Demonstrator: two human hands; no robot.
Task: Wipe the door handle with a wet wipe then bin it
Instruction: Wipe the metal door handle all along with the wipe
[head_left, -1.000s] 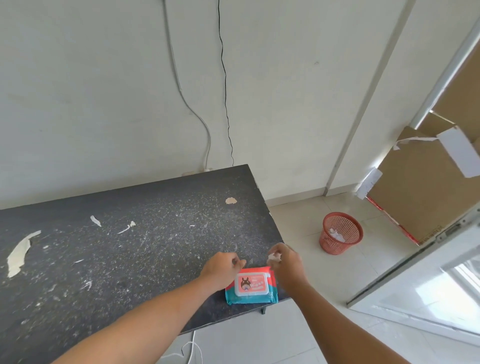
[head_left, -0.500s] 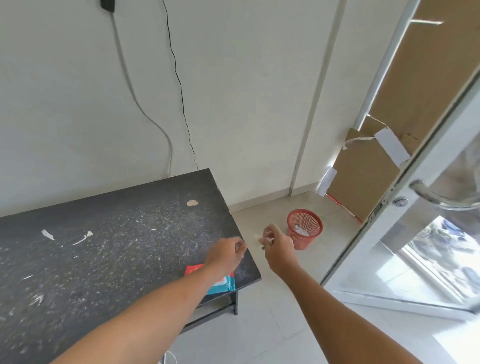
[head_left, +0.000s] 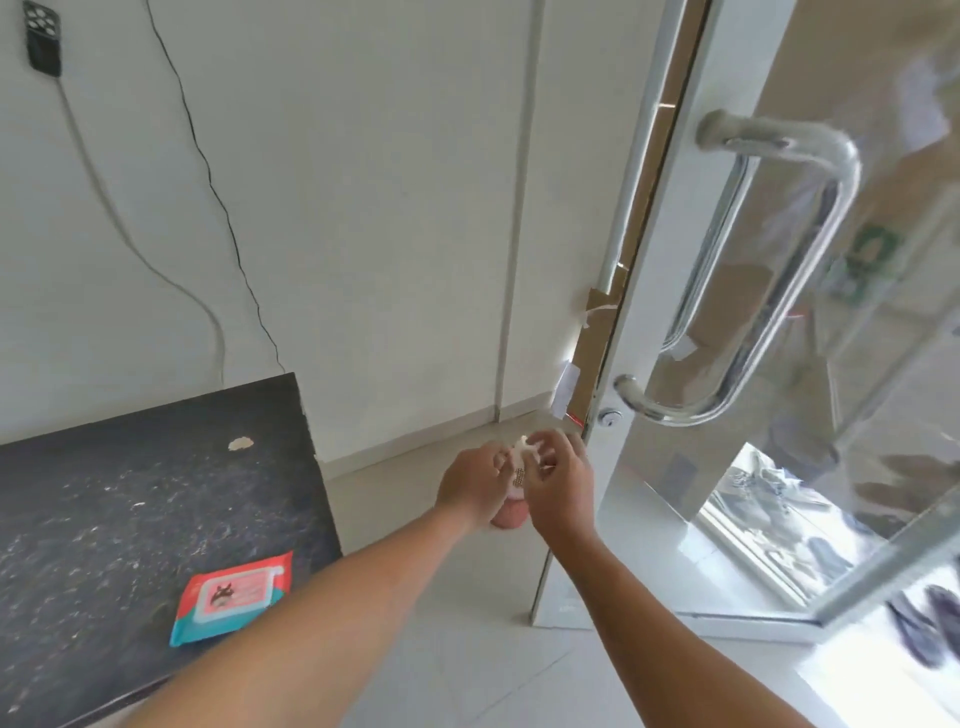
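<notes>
Two hands, our left hand (head_left: 475, 486) and right hand (head_left: 558, 480), pinch a small wet wipe (head_left: 521, 448) between them, below and left of the door handle (head_left: 769, 270). Held so lightly, it could slip from our grip mid-reach.

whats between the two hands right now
In the head view, a small white wet wipe sits pinched between the left hand and right hand.

Both hands, left hand (head_left: 475, 486) and right hand (head_left: 558, 480), pinch a white wet wipe (head_left: 521, 448) below the chrome door handle (head_left: 753, 270); the wipes pack (head_left: 231, 597) lies on the dark table (head_left: 130, 493).
</notes>
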